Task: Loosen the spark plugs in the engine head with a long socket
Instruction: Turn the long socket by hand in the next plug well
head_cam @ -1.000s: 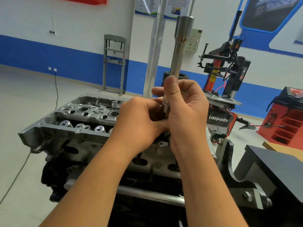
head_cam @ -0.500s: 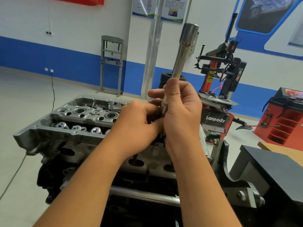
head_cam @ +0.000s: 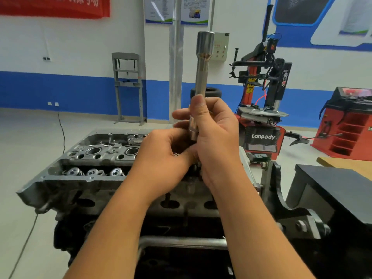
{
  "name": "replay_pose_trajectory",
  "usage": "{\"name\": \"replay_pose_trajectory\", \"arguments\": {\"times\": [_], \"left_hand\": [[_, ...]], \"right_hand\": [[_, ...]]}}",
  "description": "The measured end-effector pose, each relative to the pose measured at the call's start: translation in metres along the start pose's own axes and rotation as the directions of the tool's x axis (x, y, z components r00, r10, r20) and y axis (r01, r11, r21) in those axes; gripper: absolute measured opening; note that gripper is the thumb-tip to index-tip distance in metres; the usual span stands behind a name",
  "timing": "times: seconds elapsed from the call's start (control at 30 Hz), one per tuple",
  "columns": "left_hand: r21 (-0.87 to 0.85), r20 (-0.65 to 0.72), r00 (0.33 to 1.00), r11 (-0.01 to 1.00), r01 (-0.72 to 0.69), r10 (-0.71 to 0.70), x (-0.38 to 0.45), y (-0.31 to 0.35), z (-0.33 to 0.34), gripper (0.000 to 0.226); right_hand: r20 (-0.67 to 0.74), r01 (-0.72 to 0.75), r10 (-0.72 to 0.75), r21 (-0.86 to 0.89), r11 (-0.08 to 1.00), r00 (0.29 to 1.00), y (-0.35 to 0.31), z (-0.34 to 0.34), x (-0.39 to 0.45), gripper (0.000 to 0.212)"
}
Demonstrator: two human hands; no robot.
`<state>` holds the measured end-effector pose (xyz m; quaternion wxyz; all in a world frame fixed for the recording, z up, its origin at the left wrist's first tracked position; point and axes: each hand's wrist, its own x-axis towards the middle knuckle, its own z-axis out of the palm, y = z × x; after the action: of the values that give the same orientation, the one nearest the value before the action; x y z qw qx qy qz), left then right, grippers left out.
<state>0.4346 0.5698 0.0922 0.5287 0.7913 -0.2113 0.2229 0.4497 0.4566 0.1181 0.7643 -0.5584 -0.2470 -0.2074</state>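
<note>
Steel socket (head_cam: 203, 63), long and polished, stands nearly upright above the head (head_cam: 96, 156), wide end at top. Right hand (head_cam: 215, 137) grips its lower shaft, thumb laid along the front, fingers wrapped behind. Left hand (head_cam: 163, 156) is curled at the socket's bottom end, fingertips tucked against the right palm; I cannot tell what, if anything, it pinches there. Both hands sit over the right part of the head, hiding that section. Two open plug wells (head_cam: 93, 151) and three valve springs (head_cam: 92, 171) show to the left. Beyond the engine: a red-and-black tyre changer (head_cam: 263, 97), a grey press frame (head_cam: 128, 87) by the blue-banded wall.
</note>
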Motion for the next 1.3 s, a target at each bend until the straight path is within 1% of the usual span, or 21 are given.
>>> {"name": "replay_pose_trajectory", "arguments": {"times": [0.07,0.1,0.17,0.23,0.37,0.5,0.6,0.67,0.77,0.8,0.83,0.9,0.97,1.03,1.13,1.2,1.3], "left_hand": [[-0.091,0.064,0.998,0.996,-0.005,0.011,-0.001,0.002,-0.001,0.029],[-0.132,0.070,0.997,0.991,-0.004,0.013,-0.001,0.002,-0.001,0.032],[-0.170,0.027,1.000,0.985,-0.002,0.007,-0.002,0.002,-0.001,0.035],[-0.160,-0.030,1.000,0.987,-0.013,0.009,-0.002,0.002,0.002,0.036],[-0.072,-0.119,0.992,0.996,-0.055,0.046,-0.001,0.002,0.007,0.036],[-0.025,-0.187,0.981,0.998,-0.051,0.046,-0.001,0.000,0.008,0.040],[-0.011,-0.229,0.972,0.998,-0.061,0.057,-0.002,-0.002,0.008,0.033],[-0.023,-0.188,0.981,0.998,-0.051,0.046,-0.001,-0.003,0.005,0.033],[-0.091,0.027,0.999,0.995,-0.035,0.038,0.000,-0.002,0.000,0.037],[-0.117,0.073,0.996,0.993,-0.031,0.040,0.000,-0.001,-0.001,0.036],[-0.130,0.090,0.995,0.991,-0.032,0.044,0.000,0.000,-0.002,0.034],[-0.125,0.057,0.997,0.991,-0.046,0.053,-0.001,0.001,-0.001,0.028],[-0.102,-0.020,0.998,0.993,-0.054,0.052,-0.001,0.001,0.001,0.023],[-0.090,-0.099,0.995,0.995,-0.033,0.024,-0.001,0.000,0.004,0.021],[-0.062,-0.177,0.984,0.998,-0.011,-0.001,-0.002,-0.002,0.006,0.024],[-0.038,-0.163,0.986,0.999,-0.028,0.021,-0.001,-0.002,0.005,0.024],[-0.192,-0.014,1.000,0.981,-0.017,0.015,-0.001,0.001,0.000,0.023]], "right_hand": [[-0.002,0.013,-0.013,-0.014,1.000,1.000,-0.002,-0.002,0.003,0.019],[0.000,0.012,-0.012,-0.009,1.000,1.000,-0.003,-0.002,0.004,0.020],[-0.001,0.002,-0.002,0.006,1.000,1.000,-0.003,-0.001,0.006,0.020],[-0.031,0.024,-0.023,0.030,0.999,0.999,-0.001,0.001,0.005,0.020],[-0.107,0.091,-0.084,0.065,0.994,0.991,0.005,0.004,0.003,0.018],[-0.112,0.081,-0.074,0.054,0.995,0.991,0.006,0.005,0.005,0.018],[-0.107,0.093,-0.091,0.013,0.996,0.990,0.007,0.007,0.004,0.020],[-0.112,0.116,-0.119,-0.030,0.993,0.987,0.008,0.006,0.002,0.021],[-0.135,0.122,-0.123,-0.016,0.992,0.983,0.009,0.003,0.001,0.024],[-0.134,0.126,-0.126,-0.007,0.992,0.983,0.009,0.003,0.001,0.023],[-0.128,0.128,-0.127,-0.001,0.992,0.984,0.009,0.002,0.001,0.021],[-0.104,0.118,-0.117,-0.002,0.993,0.988,0.009,0.003,0.002,0.019],[-0.078,0.084,-0.085,-0.012,0.996,0.993,0.010,0.006,0.004,0.025],[-0.056,0.046,-0.046,-0.006,0.999,0.997,0.011,0.008,0.005,0.031],[-0.062,0.029,-0.026,0.038,0.999,0.998,0.012,0.007,0.004,0.026],[-0.083,0.045,-0.044,0.014,0.999,0.996,0.012,0.006,0.004,0.025],[-0.093,0.047,-0.049,-0.020,0.999,0.995,0.012,0.005,0.005,0.031]]}}
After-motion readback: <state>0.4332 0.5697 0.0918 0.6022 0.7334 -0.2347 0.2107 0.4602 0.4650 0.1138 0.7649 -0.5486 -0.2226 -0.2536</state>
